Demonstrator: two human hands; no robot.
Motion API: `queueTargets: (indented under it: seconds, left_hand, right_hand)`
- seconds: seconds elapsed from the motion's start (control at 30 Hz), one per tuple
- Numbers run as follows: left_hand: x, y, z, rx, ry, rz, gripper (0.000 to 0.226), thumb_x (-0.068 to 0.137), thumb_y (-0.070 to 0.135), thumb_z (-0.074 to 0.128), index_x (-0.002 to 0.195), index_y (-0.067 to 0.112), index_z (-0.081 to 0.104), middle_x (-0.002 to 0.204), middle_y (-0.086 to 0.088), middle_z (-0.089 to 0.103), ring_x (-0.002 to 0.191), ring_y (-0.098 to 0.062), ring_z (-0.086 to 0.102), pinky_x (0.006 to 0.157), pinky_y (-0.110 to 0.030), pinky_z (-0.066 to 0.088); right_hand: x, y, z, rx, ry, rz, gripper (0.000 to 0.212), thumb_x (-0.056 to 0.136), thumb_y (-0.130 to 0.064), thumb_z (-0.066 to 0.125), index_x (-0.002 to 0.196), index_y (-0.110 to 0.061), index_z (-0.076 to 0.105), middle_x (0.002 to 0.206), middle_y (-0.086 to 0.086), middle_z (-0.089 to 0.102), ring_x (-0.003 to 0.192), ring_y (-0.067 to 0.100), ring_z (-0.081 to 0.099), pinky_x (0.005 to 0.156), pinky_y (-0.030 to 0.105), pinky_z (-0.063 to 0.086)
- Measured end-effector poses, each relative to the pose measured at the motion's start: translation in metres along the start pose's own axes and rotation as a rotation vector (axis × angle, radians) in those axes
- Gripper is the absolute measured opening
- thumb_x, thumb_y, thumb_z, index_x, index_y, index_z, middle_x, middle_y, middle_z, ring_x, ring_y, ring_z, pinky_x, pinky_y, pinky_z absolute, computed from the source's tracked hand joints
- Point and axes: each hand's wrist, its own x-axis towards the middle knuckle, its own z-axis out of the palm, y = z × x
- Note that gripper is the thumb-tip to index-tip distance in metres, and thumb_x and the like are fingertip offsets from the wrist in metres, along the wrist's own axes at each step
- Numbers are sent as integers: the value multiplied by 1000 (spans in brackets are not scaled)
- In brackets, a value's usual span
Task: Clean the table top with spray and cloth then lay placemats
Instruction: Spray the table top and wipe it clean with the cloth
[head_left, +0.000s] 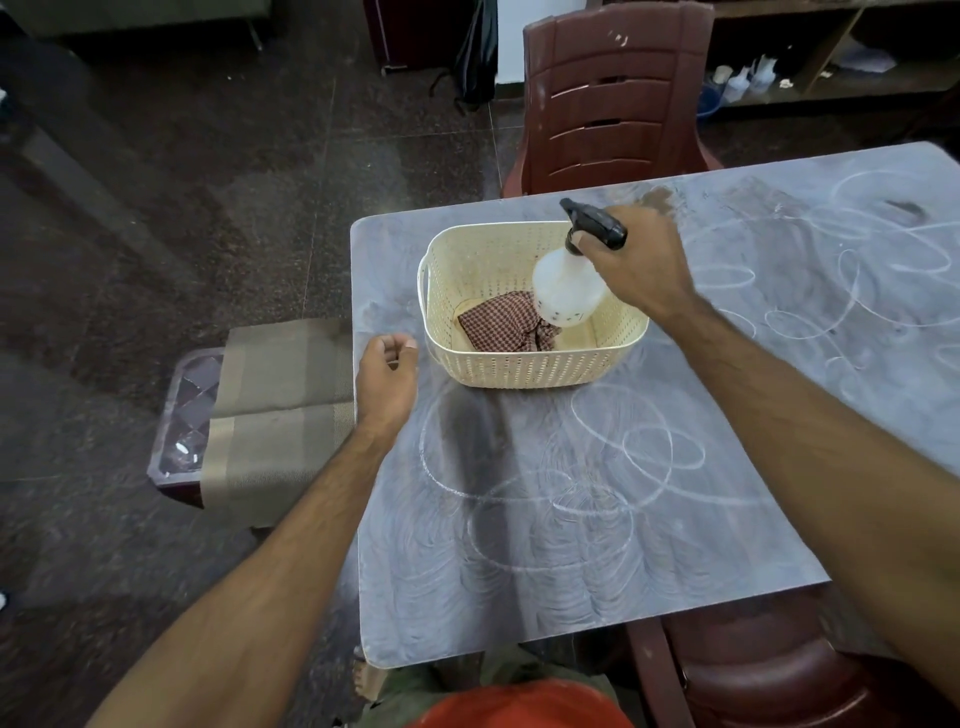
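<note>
Fingers of the right hand (641, 265) are curling round the spray bottle (569, 288) neck, its sensible handhold; bottle probably light, rigid plastic; left hand (387, 382) is hanging loosely curled, holding nothing.

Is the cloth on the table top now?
No, the cloth lies inside the basket, beside the spray bottle.

right hand (636, 260) grips something; left hand (387, 382) hangs loosely curled.

Basket (524, 358) on the table (571, 545) near its far left corner, cloth (506, 322) inside the basket, spray bottle (569, 288) above the basket, placemats (280, 410) left of the table, chair (613, 98) behind the table
</note>
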Motion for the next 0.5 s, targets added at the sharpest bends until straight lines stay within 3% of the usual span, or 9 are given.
queueTargets:
  seconds: [0.1, 0.17, 0.23, 0.33, 0.4, 0.5]
  left_hand:
    - [-8, 9, -4, 17, -11, 60, 3, 99, 19, 57, 101, 20, 58, 98, 10, 61, 92, -11, 59, 89, -27, 51]
    - [-14, 18, -7, 21, -43, 114, 13, 97, 17, 61, 110, 15, 60, 103, 10, 61, 90, -3, 58, 86, -16, 50]
    - [-19, 27, -12, 30, -125, 185, 21, 94, 16, 65, 115, 14, 61, 105, 9, 63, 89, 0, 58, 81, -9, 48]
    - [-31, 37, -23, 43, -268, 286, 29, 91, 21, 69, 120, 18, 61, 108, 7, 64, 95, -4, 60, 80, -11, 47]
    - [-44, 44, -32, 78, -335, 343, 38, 89, 31, 68, 125, 22, 60, 116, 9, 63, 102, -4, 60, 79, -12, 47]
    - [-67, 45, -45, 145, -403, 381, 45, 86, 43, 65, 128, 30, 56, 126, 12, 59, 112, -1, 56, 87, -15, 47]
  right_hand:
    - [-7, -27, -31, 49, -21, -100, 27, 86, -37, 70, 103, -17, 75, 82, 0, 72, 74, 21, 67, 69, 40, 56]
    - [-13, -45, -50, 57, -104, -196, 30, 85, -38, 72, 110, -21, 74, 87, -2, 73, 75, 17, 69, 71, 41, 58]
    - [-21, -63, -63, 51, -226, -271, 32, 86, -36, 74, 114, -20, 72, 87, -4, 73, 71, 7, 68, 67, 32, 59]
    - [-36, -82, -68, 110, -373, -336, 30, 85, -30, 76, 112, -16, 72, 85, -7, 71, 66, 0, 66, 58, 16, 52]
    - [-47, -89, -64, 168, -451, -370, 28, 84, -28, 78, 107, -14, 73, 81, -3, 72, 62, 4, 66, 53, 17, 49]
    - [-63, -93, -45, 211, -558, -442, 26, 84, -29, 79, 104, -13, 74, 81, 5, 73, 63, 15, 66, 58, 32, 51]
